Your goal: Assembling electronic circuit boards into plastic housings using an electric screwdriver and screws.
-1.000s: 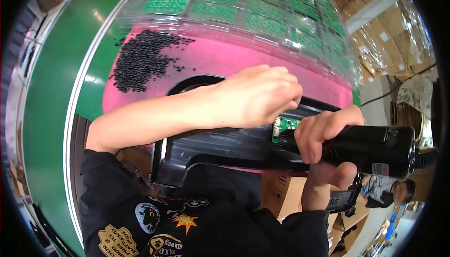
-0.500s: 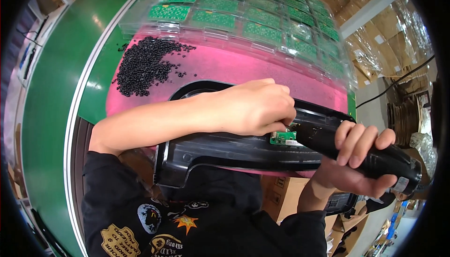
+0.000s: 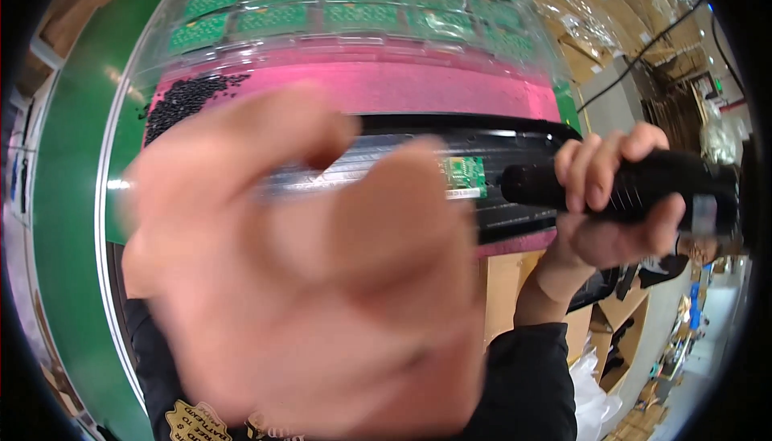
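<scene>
My left hand (image 3: 322, 264) is raised close to the camera, large and smeared by motion, with its fingers bent. Whether it holds anything cannot be made out. It hides much of the long black plastic housing (image 3: 515, 147) lying on the pink mat. A small green circuit board (image 3: 465, 174) sits inside that housing. At the right, my right hand (image 3: 603, 192) is wrapped round a black electric screwdriver (image 3: 531, 186), held nearly level. Its nose points left, just beside the board.
Clear plastic trays (image 3: 362, 39) of green circuit boards stand at the back of the pink mat (image 3: 322, 79). Small black screws (image 3: 185, 103) lie piled at the left. Cardboard boxes (image 3: 507, 288) are below the table's edge, and a dark cable (image 3: 643, 51) hangs at right.
My left hand has lifted away from the circuit board and come up close to the camera. The screwdriver's nose has drawn off the board to the right. The view has also shifted.
</scene>
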`<state>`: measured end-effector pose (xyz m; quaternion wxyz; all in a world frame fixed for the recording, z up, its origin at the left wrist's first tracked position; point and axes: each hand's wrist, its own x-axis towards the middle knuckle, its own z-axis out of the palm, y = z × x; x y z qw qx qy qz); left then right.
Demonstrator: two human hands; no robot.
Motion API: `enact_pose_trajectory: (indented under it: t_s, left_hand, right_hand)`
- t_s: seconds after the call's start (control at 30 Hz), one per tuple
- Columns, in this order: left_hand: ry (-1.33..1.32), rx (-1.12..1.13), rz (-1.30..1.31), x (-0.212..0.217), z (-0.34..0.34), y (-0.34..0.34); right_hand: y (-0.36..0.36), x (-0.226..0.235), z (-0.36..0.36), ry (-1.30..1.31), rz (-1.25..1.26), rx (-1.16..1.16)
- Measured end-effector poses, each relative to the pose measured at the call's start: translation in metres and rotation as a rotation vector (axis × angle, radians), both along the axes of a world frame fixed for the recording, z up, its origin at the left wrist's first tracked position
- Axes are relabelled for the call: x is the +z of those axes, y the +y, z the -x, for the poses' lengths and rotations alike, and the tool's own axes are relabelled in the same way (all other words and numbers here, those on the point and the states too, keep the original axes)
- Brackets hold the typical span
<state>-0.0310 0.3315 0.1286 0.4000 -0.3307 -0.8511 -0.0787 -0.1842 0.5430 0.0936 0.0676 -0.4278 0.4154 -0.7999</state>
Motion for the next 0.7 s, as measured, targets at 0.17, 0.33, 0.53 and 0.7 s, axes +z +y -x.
enact_pose_trajectory:
  t_s: [0.17,0.33,0.53,0.7]
  left_hand:
    - [-0.133,-0.037,0.045,0.009,-0.008,-0.004]
    - [-0.198,0.027,0.032,0.014,-0.023,-0.006]
    - [-0.255,0.078,0.013,-0.005,-0.11,-0.029]
    - [-0.306,0.156,0.02,0.004,-0.154,-0.025]
  right_hand:
    - [0.006,-0.018,0.012,-0.057,-0.155,-0.131]
    - [0.003,-0.02,0.012,-0.061,-0.153,-0.139]
    - [0.009,-0.029,0.019,-0.069,-0.116,-0.084]
    - [0.001,-0.023,0.012,-0.058,-0.173,-0.12]
